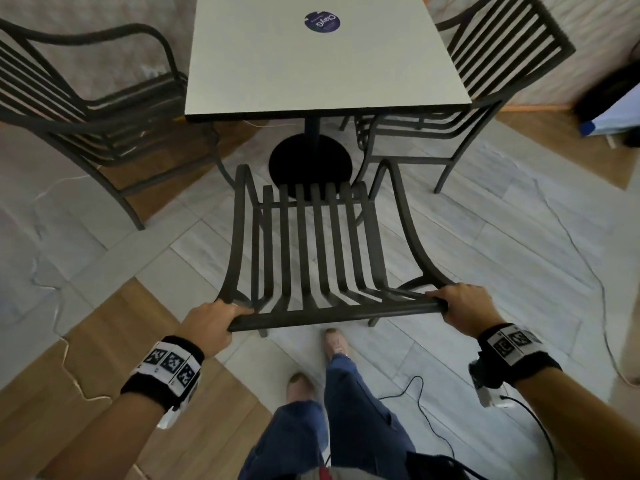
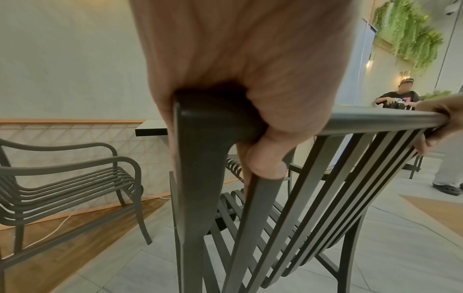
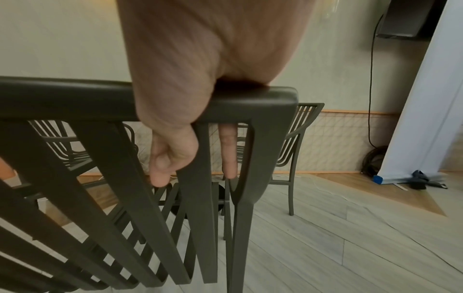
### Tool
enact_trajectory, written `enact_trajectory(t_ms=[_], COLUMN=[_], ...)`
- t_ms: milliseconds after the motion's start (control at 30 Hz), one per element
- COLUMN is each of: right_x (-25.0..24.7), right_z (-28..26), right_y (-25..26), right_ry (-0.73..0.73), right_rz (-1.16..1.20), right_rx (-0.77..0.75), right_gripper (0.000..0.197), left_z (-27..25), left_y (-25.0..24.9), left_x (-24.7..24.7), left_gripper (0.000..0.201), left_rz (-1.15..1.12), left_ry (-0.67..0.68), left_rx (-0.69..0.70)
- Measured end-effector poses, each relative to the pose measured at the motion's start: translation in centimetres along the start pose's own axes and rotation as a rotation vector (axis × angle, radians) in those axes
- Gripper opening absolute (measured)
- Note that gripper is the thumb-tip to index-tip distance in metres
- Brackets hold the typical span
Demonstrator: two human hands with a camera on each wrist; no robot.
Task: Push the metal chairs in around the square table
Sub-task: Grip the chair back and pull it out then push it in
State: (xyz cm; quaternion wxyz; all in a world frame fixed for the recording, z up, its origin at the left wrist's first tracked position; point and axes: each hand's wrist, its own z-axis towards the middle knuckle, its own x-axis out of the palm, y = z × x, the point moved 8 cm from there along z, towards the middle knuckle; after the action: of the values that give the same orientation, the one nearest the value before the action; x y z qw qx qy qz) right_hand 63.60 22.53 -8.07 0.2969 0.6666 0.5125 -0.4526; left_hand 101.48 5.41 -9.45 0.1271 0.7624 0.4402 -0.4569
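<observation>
A dark metal slatted chair (image 1: 304,244) stands in front of me, facing the white square table (image 1: 322,57), its seat short of the table's near edge. My left hand (image 1: 211,323) grips the left end of the chair's top rail (image 1: 332,313), thumb curled under it (image 2: 263,158). My right hand (image 1: 464,306) grips the right end, fingers hooked down behind the rail (image 3: 172,154). A second metal chair (image 1: 86,109) stands left of the table, a third (image 1: 485,74) at its right side.
The table's black round base (image 1: 310,164) lies just ahead of the held chair's seat. Cables (image 1: 426,407) run across the tiled floor by my feet (image 1: 334,341). A dark bag and a white stand foot (image 1: 609,109) sit at the right wall. Another person (image 2: 398,97) sits far off.
</observation>
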Motion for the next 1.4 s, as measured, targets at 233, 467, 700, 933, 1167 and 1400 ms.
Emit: enact_trajectory(t_ms=[233,467,700,933,1167,1400], right_x=[-0.3,-1.8,-4.2,-6.0,-8.0,-8.5], right_z=[-0.7,2.2,6.4,11.0,14.6,16.9], right_y=[0.5,-0.5,-1.0,-1.9,-2.0,-3.0], right_ry=[0.029,0.004,0.003,0.002,0.004,-0.007], right_rz=[0.031,0.017,0.058,0.058,0.080,0.076], right_rx=[0.011,0.020,0.011,0.020,-0.005,-0.013], right_gripper=[0.036,0.035,0.034,0.033,0.017,0.016], left_z=[-0.3,1.6,5.0,8.5,11.8,13.5], left_y=[0.0,-0.1,0.3,1.1,2.2,2.0], left_x=[0.4,-1.7,-5.1,-8.6,-11.2,-12.0], left_gripper=[0.067,0.066,0.063,0.053,0.045,0.044], left_rz=[0.041,0.046,0.020,0.027,0.032,0.036], left_ry=[-0.020,-0.058,-0.074,-0.112,-0.115,-0.109], left_rx=[0.000,-0.009,-0.016,-0.049,-0.088,-0.069])
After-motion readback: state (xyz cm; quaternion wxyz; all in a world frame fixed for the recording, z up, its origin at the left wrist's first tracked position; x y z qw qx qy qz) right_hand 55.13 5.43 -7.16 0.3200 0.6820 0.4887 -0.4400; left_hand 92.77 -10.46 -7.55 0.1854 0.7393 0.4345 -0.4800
